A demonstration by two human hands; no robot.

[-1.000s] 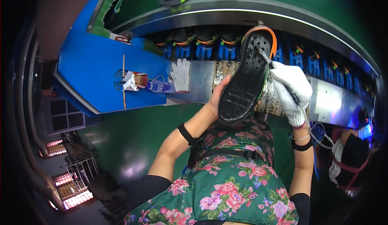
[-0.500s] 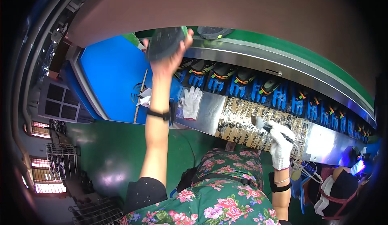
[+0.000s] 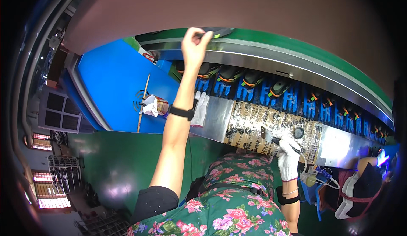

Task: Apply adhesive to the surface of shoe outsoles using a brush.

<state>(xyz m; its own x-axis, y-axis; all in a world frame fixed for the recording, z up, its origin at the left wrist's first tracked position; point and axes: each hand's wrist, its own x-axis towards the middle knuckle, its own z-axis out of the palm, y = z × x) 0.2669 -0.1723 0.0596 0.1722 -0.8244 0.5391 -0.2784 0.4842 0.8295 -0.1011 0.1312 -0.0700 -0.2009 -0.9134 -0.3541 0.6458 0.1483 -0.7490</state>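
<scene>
My bare left hand (image 3: 195, 44) reaches up to the green belt at the top, thumb and fingers closed on the near end of a dark shoe sole (image 3: 218, 32) with a yellow-green patch. The brown cover above hides part of this sole. In a white knit glove, my right hand (image 3: 288, 153) grips the handle of a flat brush (image 3: 271, 136), its bristles pointing left over the taped cardboard (image 3: 250, 121). Just left of my left forearm lie crumpled white paper (image 3: 150, 106) and a thin wooden stick (image 3: 144, 96).
A row of dark shoe uppers with orange laces (image 3: 253, 79) sits on blue holders (image 3: 268, 96) beyond the cardboard. A loose white glove (image 3: 200, 108) lies beside my left wrist. The brown cover (image 3: 220, 4) overhangs the green belt (image 3: 271, 40). At the right edge another person's arm (image 3: 368, 163) shows.
My left hand has moved right to the sole on the belt; the dark sole it held before is out of sight. My right hand and brush have shifted slightly down and left.
</scene>
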